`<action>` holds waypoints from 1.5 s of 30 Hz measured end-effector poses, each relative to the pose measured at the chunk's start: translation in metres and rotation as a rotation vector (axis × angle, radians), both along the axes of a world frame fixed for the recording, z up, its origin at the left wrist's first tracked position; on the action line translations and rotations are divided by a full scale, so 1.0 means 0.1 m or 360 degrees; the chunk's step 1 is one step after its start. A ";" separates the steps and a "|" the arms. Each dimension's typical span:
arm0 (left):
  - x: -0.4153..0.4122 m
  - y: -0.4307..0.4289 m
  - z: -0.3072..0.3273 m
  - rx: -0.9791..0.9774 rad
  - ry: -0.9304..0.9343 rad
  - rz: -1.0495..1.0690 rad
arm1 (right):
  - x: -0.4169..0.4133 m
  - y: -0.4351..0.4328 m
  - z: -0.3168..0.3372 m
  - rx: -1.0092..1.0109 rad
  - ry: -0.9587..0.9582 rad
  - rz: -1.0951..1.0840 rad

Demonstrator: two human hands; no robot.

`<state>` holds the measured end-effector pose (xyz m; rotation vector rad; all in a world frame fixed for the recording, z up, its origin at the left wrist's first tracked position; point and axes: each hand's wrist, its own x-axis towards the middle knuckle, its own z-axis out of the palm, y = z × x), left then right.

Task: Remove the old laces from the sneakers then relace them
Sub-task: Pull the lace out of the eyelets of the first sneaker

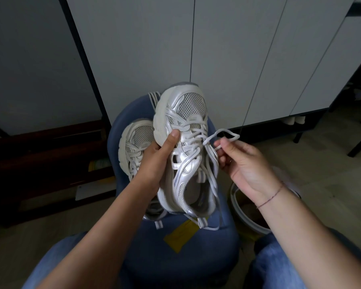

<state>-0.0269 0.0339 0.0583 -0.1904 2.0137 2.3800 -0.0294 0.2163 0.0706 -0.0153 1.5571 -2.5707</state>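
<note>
left hand (154,157) gripped held sneaker (186,147) by sole side, thumb on upper, toe away, above blue stool (175,257) | right hand (244,163) pinched white lace (221,136) loop beside eyelets, lace partly threaded | second sneaker (136,140) lay on stool behind left hand | yellow tag (181,234) on seat | pail (248,215) by right wrist

Left hand (161,157) is gripping the held sneaker (183,126) from its left side, filling the gap toward the second sneaker (134,136), which is lying on the blue stool (175,259). On the right, the right hand (245,165) is pinching the lace loop (224,134), taking up that flank. Cabinet doors (227,59) are closing off the space behind the toe. White bucket (245,219) is sitting under the right wrist. Open floor (321,163) is showing far right.
</note>
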 end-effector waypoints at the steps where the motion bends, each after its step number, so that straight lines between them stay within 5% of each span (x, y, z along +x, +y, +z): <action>1: 0.00 0.00 0.00 0.0013 -0.0002 0.0002 | -0.01 0.02 0.04 -0.0168 -0.0097 0.0029; 6: -0.01 -0.01 0.01 0.0029 0.0001 -0.0001 | -0.14 0.27 0.10 -0.0815 -0.0324 -0.0087; 12: -0.01 -0.01 0.01 0.0007 0.0000 0.0019 | -0.02 0.12 -0.04 0.0021 -0.0034 0.0140; 17: 0.00 -0.01 0.02 -0.0004 -0.0004 0.0031 | 0.03 -0.01 -0.03 0.0314 0.0138 0.0007; 26: -0.01 -0.03 0.03 0.0000 -0.0012 0.0017 | -0.15 0.30 0.08 -0.0480 -0.0269 -0.0166; 31: 0.01 -0.02 0.03 0.0015 -0.0010 0.0017 | -0.05 0.14 -0.05 0.0038 -0.0081 0.0102; 37: 0.02 -0.01 0.03 -0.0047 -0.0009 0.0018 | 0.03 -0.02 -0.04 0.0522 0.0217 -0.0060; 45: 0.01 -0.03 0.03 0.0033 -0.0028 0.0009 | -0.14 0.23 0.04 -0.0158 -0.0124 -0.0420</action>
